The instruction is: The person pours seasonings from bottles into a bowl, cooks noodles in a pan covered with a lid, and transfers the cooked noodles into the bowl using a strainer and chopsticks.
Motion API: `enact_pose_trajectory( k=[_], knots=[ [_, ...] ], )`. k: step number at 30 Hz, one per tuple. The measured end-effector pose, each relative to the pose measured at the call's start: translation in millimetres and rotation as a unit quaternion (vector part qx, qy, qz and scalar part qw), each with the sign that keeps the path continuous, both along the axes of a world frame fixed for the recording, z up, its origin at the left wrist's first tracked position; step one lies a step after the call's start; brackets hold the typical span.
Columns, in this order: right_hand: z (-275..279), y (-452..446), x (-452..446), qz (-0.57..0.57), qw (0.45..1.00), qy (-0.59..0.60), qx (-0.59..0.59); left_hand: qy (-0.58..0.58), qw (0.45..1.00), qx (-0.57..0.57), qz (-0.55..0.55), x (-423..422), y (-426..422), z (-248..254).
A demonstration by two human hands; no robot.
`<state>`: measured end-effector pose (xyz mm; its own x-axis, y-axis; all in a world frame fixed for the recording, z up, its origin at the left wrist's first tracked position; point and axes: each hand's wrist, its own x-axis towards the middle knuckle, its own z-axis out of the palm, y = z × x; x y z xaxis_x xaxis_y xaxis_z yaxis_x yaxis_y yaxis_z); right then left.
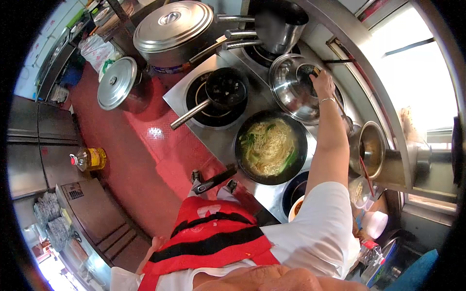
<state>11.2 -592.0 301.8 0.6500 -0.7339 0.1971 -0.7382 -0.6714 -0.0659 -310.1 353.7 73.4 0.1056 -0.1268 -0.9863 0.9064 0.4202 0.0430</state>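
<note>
My right hand (324,83) reaches over the back of the stove, closed around the wooden-ended handle of a long tool that looks like a ladle (348,125). Just beside and under that hand is a round shiny metal lid or shallow pan (286,89) with a dark middle; which of the two I cannot tell. Nearer me, a black frying pan (239,154) holds noodles (269,145) with green leaves in liquid. Low at the left edge of my red apron, a small part of my left hand (156,242) shows, its fingers mostly hidden.
A small black pan (227,87) sits on the left burner, its handle jutting outward. Steel saucepans (284,36) and a big lidded pot (172,29) stand behind. To the right are a metal bowl (369,150) and a plastic bottle (371,252). An oil jug (90,159) stands on the red floor.
</note>
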Motion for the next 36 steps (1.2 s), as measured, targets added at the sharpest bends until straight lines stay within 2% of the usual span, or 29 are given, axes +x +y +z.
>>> enact_pose_trajectory(
  k=[3,4,6,8,10,11,16,24,26,27,29,30,32,34,35,36],
  knots=[
    [36.4,30.4,-9.3,0.032,0.998,-0.028,0.039,-0.045,0.996,0.031,-0.069,15.3,8.7,-5.8],
    [42.6,38.0,-14.4,0.028,0.999,-0.026,0.038,-0.043,0.996,0.03,-0.073,19.1,16.6,-12.5],
    [54.8,50.3,-24.9,0.087,0.995,-0.044,0.021,-0.053,0.991,0.037,-0.114,42.3,2.9,-7.1],
    [78.8,88.4,-46.3,0.134,0.99,-0.05,-0.005,-0.06,0.983,0.044,-0.169,59.6,4.8,-22.4],
    [96.0,127.8,-67.8,0.099,0.994,-0.019,0.049,-0.065,0.973,0.046,-0.218,80.5,-0.5,-36.3],
    [87.8,139.6,-81.1,0.133,0.99,-0.042,0.007,-0.063,0.969,0.045,-0.235,91.4,-4.4,-39.8],
    [62.1,207.1,-134.3,0.135,0.99,-0.014,0.024,-0.053,0.956,0.032,-0.286,141.7,-28.0,-42.3],
    [13.9,245.2,-183.3,0.122,0.992,-0.03,0.031,-0.069,0.982,0.048,-0.169,144.3,-0.5,-63.5],
    [11.5,248.6,-187.6,0.097,0.994,-0.012,0.041,-0.117,0.953,0.083,-0.265,136.1,10.7,-68.8],
    [10.5,250.9,-189.6,0.1,0.994,-0.013,0.04,-0.118,0.954,0.083,-0.263,134.7,10.9,-59.3],
    [9.2,254.6,-191.3,0.092,0.995,0.002,0.039,-0.222,0.829,0.143,-0.494,133.8,11.1,-37.9],
    [9.0,256.9,-190.5,0.095,0.995,0.001,0.038,-0.223,0.83,0.144,-0.491,133.0,11.3,-36.6],
    [8.6,261.3,-192.2,0.088,0.995,0.005,0.046,-0.186,0.911,0.096,-0.356,129.9,16.9,-45.7],
    [7.8,262.2,-189.8,0.085,0.995,0.001,0.05,-0.145,0.965,0.043,-0.216,128.9,23.8,-65.3],
    [7.6,261.5,-188.5,0.082,0.995,-0.001,0.055,-0.123,0.982,0.015,-0.145,129.9,22.7,-68.8],
    [7.1,260.2,-187.9,0.08,0.995,-0.003,0.054,-0.125,0.981,0.013,-0.147,130.4,22.2,-72.0]
  ],
)
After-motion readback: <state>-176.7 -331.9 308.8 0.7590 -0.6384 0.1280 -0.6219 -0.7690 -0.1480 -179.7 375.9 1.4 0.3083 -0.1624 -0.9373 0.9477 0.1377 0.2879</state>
